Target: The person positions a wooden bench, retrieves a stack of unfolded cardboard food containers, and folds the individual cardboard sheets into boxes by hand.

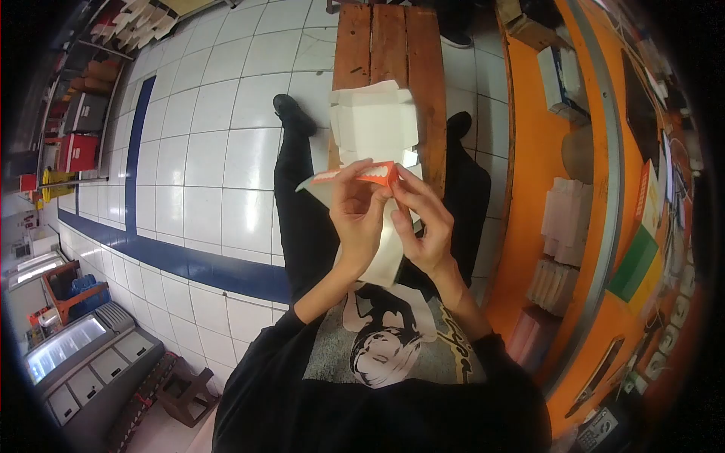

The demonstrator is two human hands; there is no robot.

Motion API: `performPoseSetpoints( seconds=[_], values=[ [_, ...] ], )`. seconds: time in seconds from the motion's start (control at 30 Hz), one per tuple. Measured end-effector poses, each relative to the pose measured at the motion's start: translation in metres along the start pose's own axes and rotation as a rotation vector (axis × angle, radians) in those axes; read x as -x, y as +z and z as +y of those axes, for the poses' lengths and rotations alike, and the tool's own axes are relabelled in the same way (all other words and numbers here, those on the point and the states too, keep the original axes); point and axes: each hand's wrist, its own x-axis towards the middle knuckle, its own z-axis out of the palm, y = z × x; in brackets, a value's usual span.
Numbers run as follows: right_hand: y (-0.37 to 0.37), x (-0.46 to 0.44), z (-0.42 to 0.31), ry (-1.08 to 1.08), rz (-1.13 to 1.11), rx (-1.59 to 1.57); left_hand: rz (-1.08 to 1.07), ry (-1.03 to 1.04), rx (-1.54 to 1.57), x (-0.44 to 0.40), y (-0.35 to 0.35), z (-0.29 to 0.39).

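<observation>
Between my two hands is a partly folded cardboard box (381, 173), orange with white lettering on its side and pale inside. My left hand (356, 219) grips its side, with the thumb and fingers closed on the card. At its right corner, the fingertips of my right hand (424, 219) pinch the orange end. Part of the box hangs down toward my lap behind the hands. Just beyond them, an open white cardboard box (374, 121) with raised flaps lies on the wooden bench (389, 45).
My legs straddle the bench. To the right stands an orange shelf unit (521, 226) with stacks of folded card (566, 219) on it. At the lower left are a grey appliance (94, 362) and a brown stool (183, 392). Another person's shoe (456, 38) shows beside the bench's far end.
</observation>
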Motion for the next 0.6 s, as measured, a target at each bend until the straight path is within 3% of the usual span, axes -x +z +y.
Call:
performPoseSetpoints(
  seconds=[0.17,0.23,0.3,0.37,0.47,0.5,0.57,0.6],
  values=[
    [-0.005,0.007,0.005,0.041,-0.092,0.137,-0.061,-0.036,0.024,-0.004,-0.005,0.008],
    [-0.015,0.009,0.017,0.015,0.078,0.025,-0.148,0.148,-0.218,-0.006,-0.014,0.002],
    [-0.023,0.002,0.013,0.332,0.319,-0.375,-0.142,0.166,-0.251,-0.005,-0.026,-0.005],
    [-0.043,-0.001,0.027,0.511,0.289,-0.521,-0.607,0.707,-0.663,-0.016,-0.041,-0.011],
    [-0.064,-0.005,0.039,0.773,0.192,-0.698,-0.758,0.764,-0.788,-0.004,-0.051,-0.026],
    [-0.068,-0.005,0.047,0.771,0.192,-0.697,-0.851,0.792,-0.845,-0.002,-0.057,-0.036],
    [-0.069,0.002,0.066,0.97,-0.164,-0.209,-0.911,0.756,-0.876,0.0,-0.071,-0.057],
    [-0.06,0.005,0.068,0.92,-0.06,-0.199,-0.914,0.742,-0.985,-0.002,-0.075,-0.064]
  ],
)
